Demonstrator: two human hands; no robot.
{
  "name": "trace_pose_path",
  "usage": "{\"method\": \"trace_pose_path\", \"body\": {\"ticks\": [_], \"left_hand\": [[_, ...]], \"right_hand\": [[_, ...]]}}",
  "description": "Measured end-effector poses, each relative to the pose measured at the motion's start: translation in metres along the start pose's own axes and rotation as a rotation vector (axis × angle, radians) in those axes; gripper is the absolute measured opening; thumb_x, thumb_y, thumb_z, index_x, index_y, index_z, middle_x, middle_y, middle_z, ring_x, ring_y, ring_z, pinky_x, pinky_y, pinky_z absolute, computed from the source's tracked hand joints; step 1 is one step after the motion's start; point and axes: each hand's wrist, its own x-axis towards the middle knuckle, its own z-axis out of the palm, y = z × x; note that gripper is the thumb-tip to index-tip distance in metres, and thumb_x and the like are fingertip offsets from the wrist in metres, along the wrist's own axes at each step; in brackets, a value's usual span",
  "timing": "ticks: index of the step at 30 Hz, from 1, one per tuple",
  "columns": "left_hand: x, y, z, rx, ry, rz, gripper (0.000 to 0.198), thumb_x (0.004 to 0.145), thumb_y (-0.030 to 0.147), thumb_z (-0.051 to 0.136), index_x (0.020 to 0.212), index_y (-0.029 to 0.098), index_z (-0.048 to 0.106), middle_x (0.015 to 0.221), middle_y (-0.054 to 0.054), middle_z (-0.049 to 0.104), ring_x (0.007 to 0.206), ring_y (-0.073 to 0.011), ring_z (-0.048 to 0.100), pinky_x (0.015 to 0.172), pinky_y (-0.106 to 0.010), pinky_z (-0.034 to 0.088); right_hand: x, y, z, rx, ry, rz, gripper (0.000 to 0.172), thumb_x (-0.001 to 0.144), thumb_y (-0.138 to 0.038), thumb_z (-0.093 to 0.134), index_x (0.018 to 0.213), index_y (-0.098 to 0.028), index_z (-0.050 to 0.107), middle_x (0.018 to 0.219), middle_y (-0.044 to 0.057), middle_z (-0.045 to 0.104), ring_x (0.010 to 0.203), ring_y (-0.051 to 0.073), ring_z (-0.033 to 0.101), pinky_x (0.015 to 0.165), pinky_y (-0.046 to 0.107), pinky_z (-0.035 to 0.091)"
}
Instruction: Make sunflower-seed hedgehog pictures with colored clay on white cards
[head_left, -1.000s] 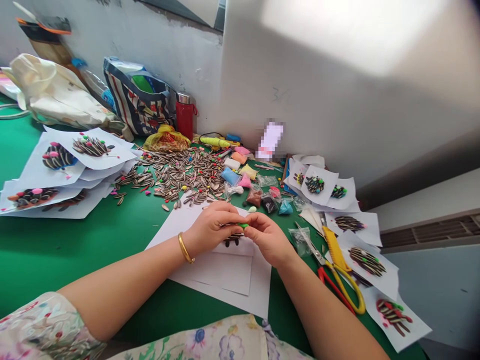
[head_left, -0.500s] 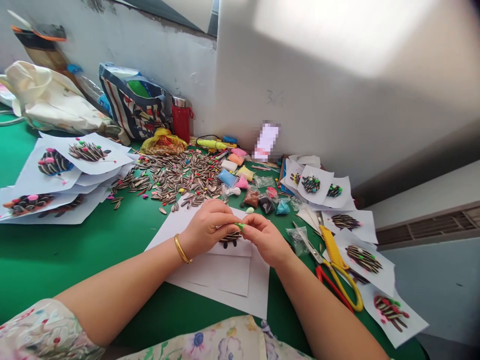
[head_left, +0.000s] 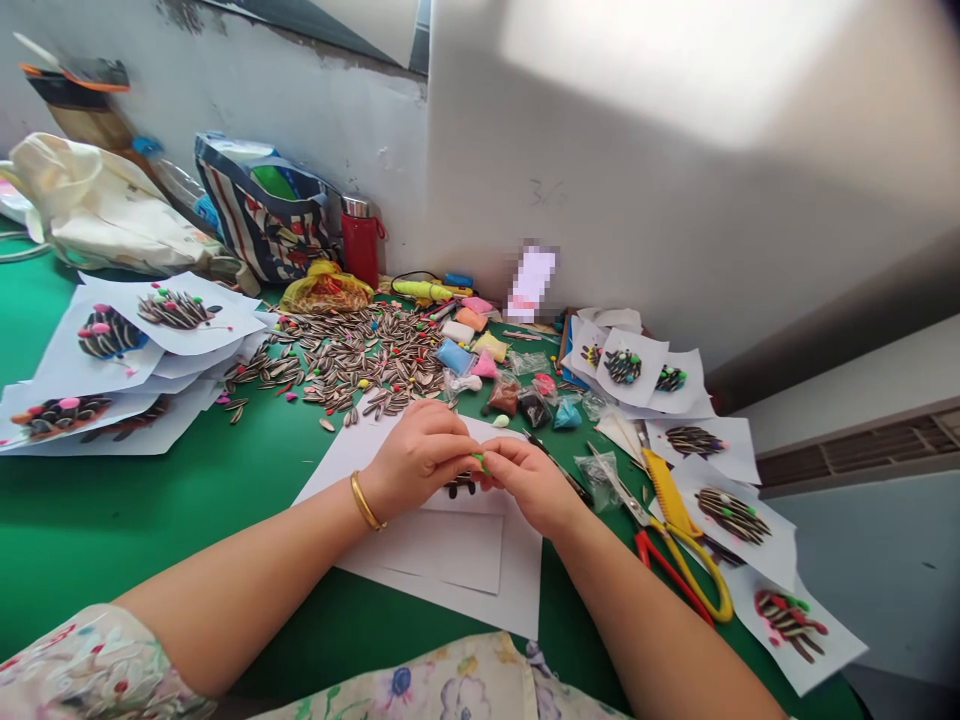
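Fingers (head_left: 456, 466) of the left hand (head_left: 417, 455) and right hand (head_left: 532, 488) meet mid-frame, pinching a small green lump (head_left: 478, 457) between them; neither hand is nearer, and the lump's long axis is too hidden to tell. Just below it shows a mostly covered dark figure (head_left: 462, 487) on white paper (head_left: 465, 545); striped seeds (head_left: 390, 345) spread beyond, upper centre.

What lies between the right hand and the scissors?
In the head view, a slim black tool and clear plastic bag lie between the right hand and scissors.
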Motion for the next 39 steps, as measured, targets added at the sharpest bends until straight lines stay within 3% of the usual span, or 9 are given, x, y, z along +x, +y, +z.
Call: {"method": "trace_pose_path", "body": {"ticks": [4, 13, 18, 24, 34, 39], "left_hand": [[-0.0012, 0.0000, 0.0014, -0.005, 0.017, -0.001, 0.017, 0.090, 0.032, 0.063, 0.102, 0.023, 0.070, 0.085, -0.004, 0.068, 0.079, -0.0168, 0.057, 0.080, -0.036, 0.042], [-0.0008, 0.0012, 0.0020, -0.025, 0.044, 0.021, 0.012, 0.089, 0.023, 0.064, 0.099, 0.022, 0.069, 0.082, -0.002, 0.067, 0.078, -0.0156, 0.057, 0.080, -0.036, 0.043], [0.0002, 0.0034, 0.0017, -0.006, 0.039, -0.008, 0.019, 0.087, 0.034, 0.067, 0.102, 0.023, 0.070, 0.083, -0.004, 0.067, 0.080, -0.0176, 0.058, 0.079, -0.036, 0.044], [-0.0005, 0.0018, 0.0009, -0.006, 0.043, 0.048, 0.008, 0.089, 0.027, 0.064, 0.093, 0.022, 0.069, 0.078, -0.001, 0.066, 0.074, -0.0148, 0.057, 0.084, -0.038, 0.043], [-0.0027, 0.0026, 0.0015, 0.034, 0.010, -0.061, 0.021, 0.088, 0.041, 0.065, 0.095, 0.022, 0.068, 0.084, -0.004, 0.066, 0.082, -0.0181, 0.055, 0.081, -0.036, 0.041], [-0.0023, 0.0036, 0.0018, 0.032, 0.003, -0.040, 0.016, 0.090, 0.037, 0.062, 0.090, 0.022, 0.069, 0.081, -0.003, 0.063, 0.078, -0.0175, 0.053, 0.078, -0.035, 0.040]], "right_hand": [[0.0001, 0.0014, -0.0005, 0.008, 0.041, -0.012, 0.025, 0.079, -0.042, 0.072, 0.081, -0.018, 0.064, 0.072, -0.002, 0.058, 0.068, 0.012, 0.051, 0.068, 0.027, 0.041], [0.0000, 0.0049, -0.0032, 0.014, 0.019, -0.020, 0.021, 0.082, -0.039, 0.069, 0.088, -0.019, 0.066, 0.076, -0.001, 0.060, 0.069, 0.012, 0.052, 0.069, 0.028, 0.042], [0.0009, 0.0074, -0.0037, 0.005, 0.029, -0.029, 0.023, 0.082, -0.041, 0.070, 0.089, -0.019, 0.067, 0.072, -0.001, 0.060, 0.069, 0.013, 0.053, 0.069, 0.028, 0.042], [-0.0004, 0.0039, -0.0031, -0.027, 0.002, -0.015, 0.027, 0.083, -0.045, 0.068, 0.085, -0.018, 0.067, 0.074, 0.001, 0.063, 0.069, 0.013, 0.054, 0.069, 0.028, 0.043], [-0.0008, 0.0025, -0.0019, -0.070, 0.012, -0.027, 0.027, 0.084, -0.046, 0.066, 0.083, -0.018, 0.066, 0.073, 0.000, 0.059, 0.069, 0.013, 0.051, 0.068, 0.028, 0.041], [-0.0005, 0.0022, -0.0016, -0.085, 0.004, -0.023, 0.026, 0.086, -0.044, 0.064, 0.084, -0.018, 0.066, 0.073, 0.000, 0.059, 0.069, 0.013, 0.051, 0.068, 0.028, 0.040]]}}
